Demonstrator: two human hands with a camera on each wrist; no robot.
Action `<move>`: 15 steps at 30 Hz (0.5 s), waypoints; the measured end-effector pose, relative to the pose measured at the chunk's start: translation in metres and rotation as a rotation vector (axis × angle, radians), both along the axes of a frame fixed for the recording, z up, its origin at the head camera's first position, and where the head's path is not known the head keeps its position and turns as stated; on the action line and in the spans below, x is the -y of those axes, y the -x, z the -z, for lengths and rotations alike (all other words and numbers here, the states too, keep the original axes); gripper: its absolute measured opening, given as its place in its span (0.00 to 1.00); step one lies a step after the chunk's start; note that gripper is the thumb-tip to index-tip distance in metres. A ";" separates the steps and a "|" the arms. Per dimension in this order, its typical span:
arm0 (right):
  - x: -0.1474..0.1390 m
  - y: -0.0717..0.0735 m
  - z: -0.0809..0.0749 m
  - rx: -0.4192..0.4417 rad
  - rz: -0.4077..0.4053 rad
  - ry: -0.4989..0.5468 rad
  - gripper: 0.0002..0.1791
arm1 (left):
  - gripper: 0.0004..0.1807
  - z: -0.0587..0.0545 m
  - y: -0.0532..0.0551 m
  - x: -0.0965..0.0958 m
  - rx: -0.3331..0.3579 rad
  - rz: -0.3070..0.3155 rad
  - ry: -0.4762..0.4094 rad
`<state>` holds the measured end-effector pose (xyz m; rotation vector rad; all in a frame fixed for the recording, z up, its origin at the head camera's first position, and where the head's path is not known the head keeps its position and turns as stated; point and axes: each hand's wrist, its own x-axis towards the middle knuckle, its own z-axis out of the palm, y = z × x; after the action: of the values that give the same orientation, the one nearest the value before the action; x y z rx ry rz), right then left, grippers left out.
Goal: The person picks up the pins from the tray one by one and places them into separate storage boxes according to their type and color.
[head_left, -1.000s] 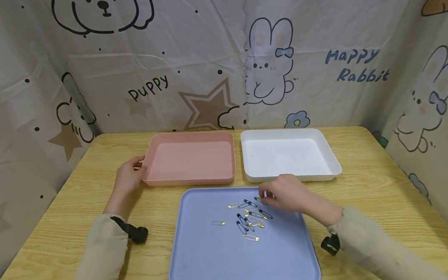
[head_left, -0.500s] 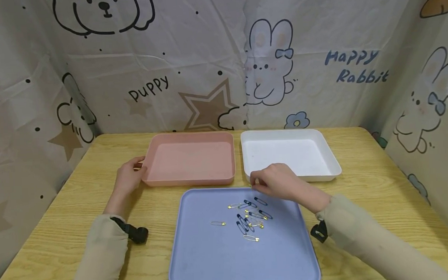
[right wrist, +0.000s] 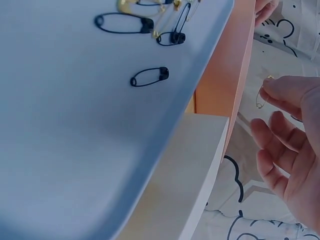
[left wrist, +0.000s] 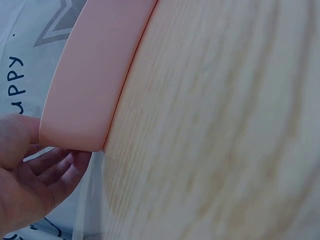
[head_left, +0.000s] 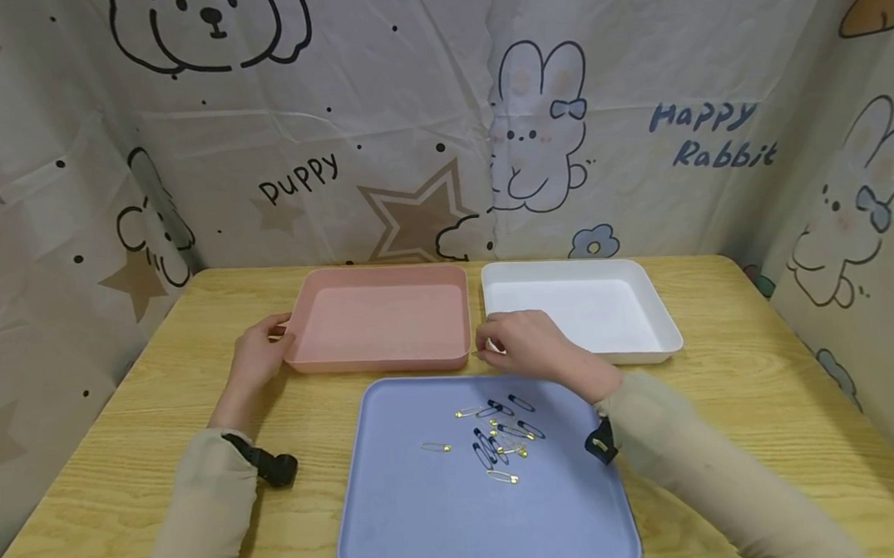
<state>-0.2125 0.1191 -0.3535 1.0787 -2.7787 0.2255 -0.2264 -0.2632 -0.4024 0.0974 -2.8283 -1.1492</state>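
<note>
My right hand [head_left: 525,340] pinches a gold safety pin [right wrist: 259,98] between thumb and forefinger, the other fingers loosely bent. It is over the near left corner of the white tray [head_left: 606,314], by the gap beside the pink tray [head_left: 381,315]. My left hand [head_left: 258,354] holds the pink tray's left side, its thumb over the rim and its fingers against the outer wall in the left wrist view. On the blue tray [head_left: 412,513] lie several black safety pins [right wrist: 150,76] and gold safety pins [head_left: 503,477], mostly clustered toward the back; a lone gold one [head_left: 436,448] lies left of them.
All three trays stand on a wooden table [head_left: 140,459], pink and white side by side behind the blue one. A patterned cloth [head_left: 409,106] with rabbit and puppy drawings hangs behind the table and along its sides.
My right hand has lifted the gold safety pin from the blue tray's back and moved left and away, toward the gap between the pink and white trays. The left hand stays put.
</note>
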 end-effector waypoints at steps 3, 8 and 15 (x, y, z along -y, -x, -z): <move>0.004 0.004 0.000 0.004 0.016 0.005 0.03 | 0.23 0.001 0.001 0.000 0.002 0.004 -0.002; 0.009 0.011 0.001 0.036 0.028 0.010 0.04 | 0.23 0.002 0.001 0.001 -0.001 0.010 0.000; 0.017 0.022 0.004 0.033 0.032 0.041 0.05 | 0.23 0.001 0.001 0.000 0.002 0.001 -0.005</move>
<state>-0.2346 0.1024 -0.3574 1.0302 -2.8049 0.2970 -0.2270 -0.2633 -0.4037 0.0977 -2.8271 -1.1573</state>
